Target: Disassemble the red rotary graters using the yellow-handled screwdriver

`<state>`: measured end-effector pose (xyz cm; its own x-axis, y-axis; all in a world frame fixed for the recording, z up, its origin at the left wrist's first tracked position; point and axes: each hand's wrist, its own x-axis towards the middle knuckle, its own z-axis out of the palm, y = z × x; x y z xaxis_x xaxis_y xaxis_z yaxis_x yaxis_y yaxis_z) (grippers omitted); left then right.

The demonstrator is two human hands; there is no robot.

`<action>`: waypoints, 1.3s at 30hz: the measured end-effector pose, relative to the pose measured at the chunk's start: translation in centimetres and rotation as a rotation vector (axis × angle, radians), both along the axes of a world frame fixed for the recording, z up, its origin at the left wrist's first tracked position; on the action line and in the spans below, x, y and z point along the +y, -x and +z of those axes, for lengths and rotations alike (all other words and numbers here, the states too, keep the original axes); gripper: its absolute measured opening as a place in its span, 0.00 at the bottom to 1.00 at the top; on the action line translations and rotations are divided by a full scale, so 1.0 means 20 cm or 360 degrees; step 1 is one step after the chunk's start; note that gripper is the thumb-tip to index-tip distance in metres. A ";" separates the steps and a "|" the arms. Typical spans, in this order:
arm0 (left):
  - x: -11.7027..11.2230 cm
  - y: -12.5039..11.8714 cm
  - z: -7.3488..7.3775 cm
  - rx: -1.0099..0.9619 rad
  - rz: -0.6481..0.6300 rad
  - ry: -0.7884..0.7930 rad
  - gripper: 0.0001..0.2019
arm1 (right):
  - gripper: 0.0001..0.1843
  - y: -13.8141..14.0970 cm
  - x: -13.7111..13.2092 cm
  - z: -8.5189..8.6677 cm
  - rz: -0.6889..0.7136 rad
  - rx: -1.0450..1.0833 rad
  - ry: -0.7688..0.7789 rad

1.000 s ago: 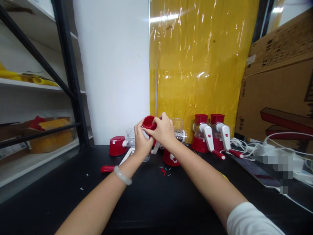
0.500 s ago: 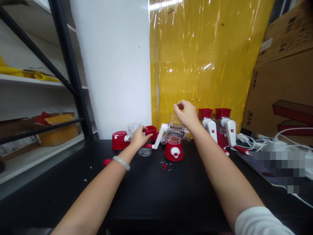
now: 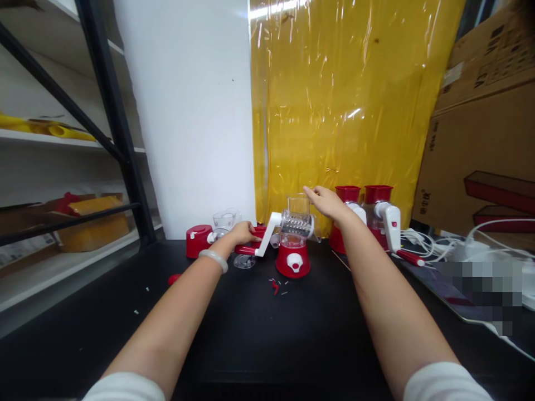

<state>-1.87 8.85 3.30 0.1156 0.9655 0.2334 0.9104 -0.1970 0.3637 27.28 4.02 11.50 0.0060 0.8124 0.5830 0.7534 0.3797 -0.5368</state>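
A rotary grater [image 3: 293, 260] with a red base, clear housing and metal drum stands upright at the middle of the table. Its white crank [image 3: 267, 234] slants left, ending in a red handle [image 3: 246, 250]. Behind that handle, my left hand [image 3: 241, 234] is closed on a red hopper [image 3: 259, 230]; its fingertips are partly hidden. My right hand [image 3: 326, 201] is open beside the clear feed chute [image 3: 298, 203], one finger stretched towards its upper right edge. Whether it touches the chute I cannot tell. Another red base [image 3: 198, 240] stands left of my left hand.
Two more red and white graters [image 3: 378, 195] stand at the right, one partly behind my right forearm. White cables [image 3: 422, 245] and a flat panel lie farther right. Small red and white bits [image 3: 275, 286] lie before the middle grater. A clear part [image 3: 244, 261] lies left.
My right hand has come down from above the grater to beside its clear chute, its fingers straightening. My left hand has closed on the red hopper, which sits lower.
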 end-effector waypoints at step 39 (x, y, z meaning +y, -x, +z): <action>-0.21 -0.41 -0.03 -0.0985 -0.0303 -0.0758 0.18 | 0.21 0.03 -0.11 -0.48 0.1195 0.1245 0.0403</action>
<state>6.43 4.55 2.73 -0.0168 0.7228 0.6909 0.5061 -0.5898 0.6293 26.64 1.80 1.86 -0.2437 0.8588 0.4507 -0.2018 0.4096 -0.8896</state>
